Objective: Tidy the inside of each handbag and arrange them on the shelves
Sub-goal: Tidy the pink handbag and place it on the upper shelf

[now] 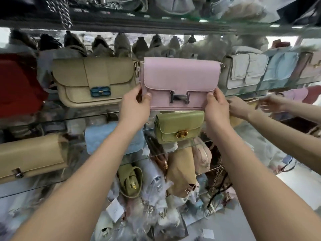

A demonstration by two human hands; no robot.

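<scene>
A pink flap handbag [180, 79] with a silver H-shaped clasp is held upright at the level of a glass shelf [97, 114]. My left hand [134, 103] grips its lower left edge, thumb on the front. My right hand [217, 106] grips the lower right edge the same way. The flap is closed, so the inside is hidden. A tan handbag [93, 82] with a blue clasp stands on the shelf just to the left.
A small olive-green bag [179, 126] with a gold clasp sits on the shelf below. White, blue and pink pocketed bags [246, 70] line the shelf to the right. A mirrored wall on the right reflects my arms [271, 108]. Wrapped bags [156, 197] pile up below.
</scene>
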